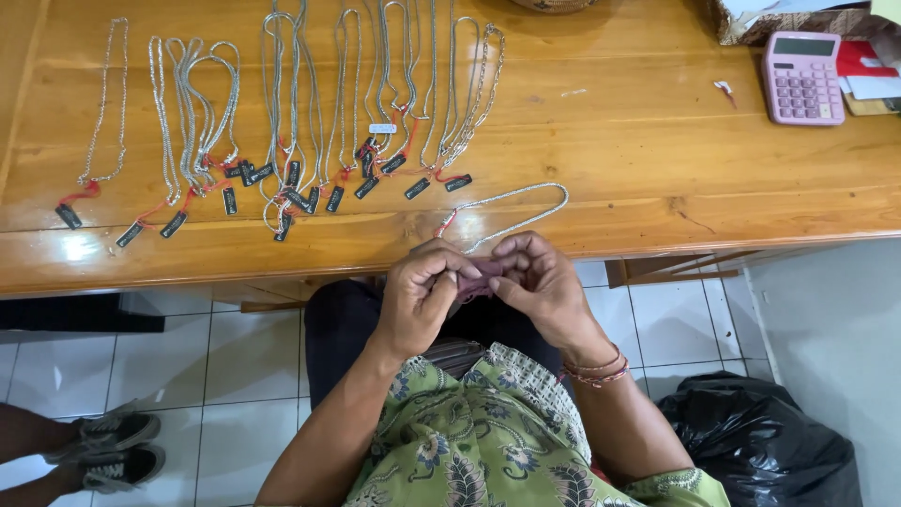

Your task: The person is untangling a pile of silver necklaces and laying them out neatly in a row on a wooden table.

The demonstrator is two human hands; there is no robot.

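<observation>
**Hands Pinching a Small Purple Cloth**

I am watching my left hand (419,299) and right hand (537,282) meeting just below the table (657,160) edge. Both are pinching a small purple cloth (477,280) between them. A silver chain (511,208) is lying on the table just above them. More chains (291,113) are lying in a row.

silver chains (291,103), pink calculator (801,77), green floral garment (488,441), black bag (765,441)

L hand (419,299) & R hand (537,284) pinch small purple cloth (477,280) at table edge. Silver chain necklace w/ red tag string (511,208) lies at 12 o'clock. Pink calculator (801,77) at 2.
</observation>
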